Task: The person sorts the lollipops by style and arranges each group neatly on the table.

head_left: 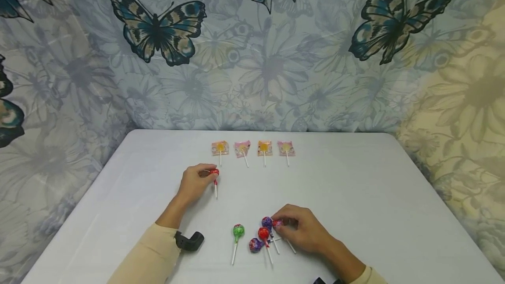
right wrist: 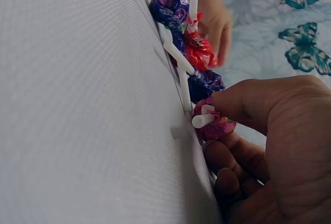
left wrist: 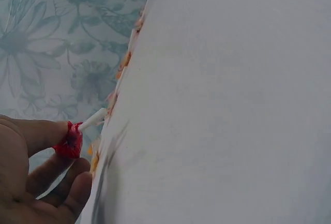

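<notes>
L grip (head_left: pixel 195 183) fwd of R (head_left: pixel 304 228)

1. The head view is bright, its light spread fairly evenly over the white table (head_left: pixel 355 179).
2. Pale, soft-edged shadows lie near the left hand (head_left: pixel 192 183) and the right hand (head_left: pixel 304 229).
3. The patterned backdrop (head_left: pixel 272 73) reads cool blue-grey, turning warm yellow at the right.
4. Print on the flat-wrapped lollipops (head_left: pixel 219 148) is too small and soft to read.
5. The left wrist view is dimmer and greyer, with a blurred shadow streak; the smudged orange shapes are probably those lollipops.
6. The right wrist view is dim too, darkest beneath the hand, its distant butterflies (right wrist: pixel 309 48) softened.
</notes>
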Demonstrator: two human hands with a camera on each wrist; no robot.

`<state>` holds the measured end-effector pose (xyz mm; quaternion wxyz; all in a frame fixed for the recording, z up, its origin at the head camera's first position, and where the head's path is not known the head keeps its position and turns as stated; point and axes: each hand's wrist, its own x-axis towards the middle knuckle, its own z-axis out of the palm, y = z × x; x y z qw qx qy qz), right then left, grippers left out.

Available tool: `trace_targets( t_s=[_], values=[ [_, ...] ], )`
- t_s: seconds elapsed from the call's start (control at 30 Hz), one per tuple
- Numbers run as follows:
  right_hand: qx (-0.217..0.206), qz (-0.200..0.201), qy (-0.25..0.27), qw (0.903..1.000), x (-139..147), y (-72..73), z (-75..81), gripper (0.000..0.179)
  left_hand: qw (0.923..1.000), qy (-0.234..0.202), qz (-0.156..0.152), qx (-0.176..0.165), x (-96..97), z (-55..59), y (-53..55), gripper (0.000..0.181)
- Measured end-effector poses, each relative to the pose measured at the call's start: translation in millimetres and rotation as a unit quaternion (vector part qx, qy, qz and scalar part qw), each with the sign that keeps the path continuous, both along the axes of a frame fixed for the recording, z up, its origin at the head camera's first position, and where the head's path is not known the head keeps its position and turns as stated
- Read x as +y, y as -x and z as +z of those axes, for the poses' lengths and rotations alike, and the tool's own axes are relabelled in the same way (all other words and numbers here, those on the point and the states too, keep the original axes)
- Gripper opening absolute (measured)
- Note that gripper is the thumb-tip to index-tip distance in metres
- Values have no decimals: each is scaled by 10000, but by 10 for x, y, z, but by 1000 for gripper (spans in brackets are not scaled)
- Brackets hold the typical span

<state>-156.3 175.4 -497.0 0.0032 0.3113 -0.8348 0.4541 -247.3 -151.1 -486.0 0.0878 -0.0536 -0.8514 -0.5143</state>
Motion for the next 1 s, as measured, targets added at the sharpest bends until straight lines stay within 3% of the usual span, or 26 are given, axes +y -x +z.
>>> trace_targets(
  t_s=[0.2,0.57,0.87,1.0],
  values=[
    [-2,100,218,9997,-80,-30,48,25,9994,305,130,-118,-26,-98,31,25],
    [-64,-37,27,10000,-54,-28,18,24,9994,316,75,-75,-31,-128,58,25],
    [147,46,386,9991,-97,-130,346,25,9992,380,31,-88,11,-170,74,25],
    [356,-77,508,9980,-87,-128,398,26,9994,339,36,-105,22,-186,76,26]
  ],
)
